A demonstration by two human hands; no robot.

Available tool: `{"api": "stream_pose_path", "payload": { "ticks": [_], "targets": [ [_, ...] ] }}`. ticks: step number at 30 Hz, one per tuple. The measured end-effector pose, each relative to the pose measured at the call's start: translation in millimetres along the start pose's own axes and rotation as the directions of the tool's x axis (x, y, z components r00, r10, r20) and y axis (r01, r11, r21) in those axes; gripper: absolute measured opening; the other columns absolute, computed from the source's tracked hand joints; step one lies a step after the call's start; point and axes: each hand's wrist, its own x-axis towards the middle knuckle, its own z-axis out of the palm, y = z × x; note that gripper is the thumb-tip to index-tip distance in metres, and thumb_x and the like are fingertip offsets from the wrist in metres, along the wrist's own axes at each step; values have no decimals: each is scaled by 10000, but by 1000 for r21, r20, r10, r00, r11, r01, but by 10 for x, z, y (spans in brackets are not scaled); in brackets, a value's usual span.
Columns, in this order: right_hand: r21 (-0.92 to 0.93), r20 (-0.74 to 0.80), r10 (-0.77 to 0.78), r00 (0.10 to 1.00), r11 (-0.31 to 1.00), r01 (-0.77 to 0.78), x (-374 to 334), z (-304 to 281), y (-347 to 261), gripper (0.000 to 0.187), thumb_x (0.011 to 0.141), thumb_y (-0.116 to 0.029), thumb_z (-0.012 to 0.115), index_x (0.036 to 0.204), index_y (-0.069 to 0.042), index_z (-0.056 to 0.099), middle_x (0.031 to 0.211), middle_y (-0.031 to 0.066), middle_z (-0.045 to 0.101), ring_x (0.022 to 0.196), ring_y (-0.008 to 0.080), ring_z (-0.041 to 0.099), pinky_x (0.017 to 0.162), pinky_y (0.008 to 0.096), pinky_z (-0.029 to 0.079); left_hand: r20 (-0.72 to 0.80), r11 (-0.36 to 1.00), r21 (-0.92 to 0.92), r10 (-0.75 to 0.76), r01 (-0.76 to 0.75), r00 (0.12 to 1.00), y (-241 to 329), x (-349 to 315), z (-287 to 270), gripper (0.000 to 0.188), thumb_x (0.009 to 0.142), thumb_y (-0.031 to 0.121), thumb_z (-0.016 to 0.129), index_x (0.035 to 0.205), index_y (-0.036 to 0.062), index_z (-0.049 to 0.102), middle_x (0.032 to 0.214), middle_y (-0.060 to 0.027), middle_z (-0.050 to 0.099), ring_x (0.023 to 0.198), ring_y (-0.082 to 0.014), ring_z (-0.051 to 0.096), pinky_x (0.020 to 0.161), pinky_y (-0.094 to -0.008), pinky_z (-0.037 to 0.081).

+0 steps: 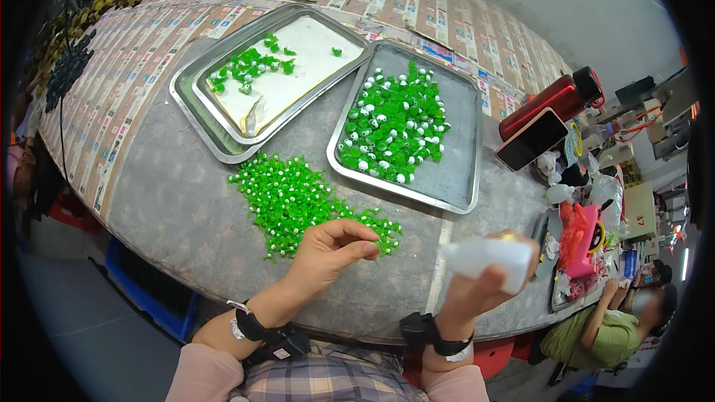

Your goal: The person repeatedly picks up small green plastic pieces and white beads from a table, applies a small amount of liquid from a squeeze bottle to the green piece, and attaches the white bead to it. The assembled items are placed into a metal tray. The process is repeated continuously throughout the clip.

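At lower centre, the left hand (324, 253) has thumb and forefinger drawn together; whether they hold anything, I cannot tell. To its right, the right hand (477, 294) grips a blurred white bottle (499, 253) over the table (179, 208), hiding part of it. The green pile (287, 201) lies just beyond the left hand, whose fingers cover some of its near edge. Past the pile, mid-frame, a tray (454, 171) holds more green pieces (398, 123); at upper left, stacked trays (205, 119) hold fewer. Right of the tray, a phone (532, 139) stands before a red flask (547, 103). Farther right are a pink object (585, 234) and a person (607, 339) in green.
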Motion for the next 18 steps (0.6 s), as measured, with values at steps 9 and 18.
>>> {"api": "stream_pose_path", "payload": {
  "ticks": [9,18],
  "targets": [
    [-286,213,405,889,896,-340,608,-821,646,328,731,-38,568,1023,5,425,908,90,540,815,124,516,688,205,392,-51,999,-35,-18,16,999,0,7,30,78,728,19,577,804,21,560,719,-61,577,647,-140,567,605,-261,485],
    [-745,242,-49,969,631,218,599,-935,659,343,706,-10,582,1025,2,458,983,79,524,864,147,513,723,236,398,-58,999,-29,-32,30,998,9,12,24,85,737,58,584,811,30,554,722,-55,576,637,-124,560,600,-260,482]
  ]
}}
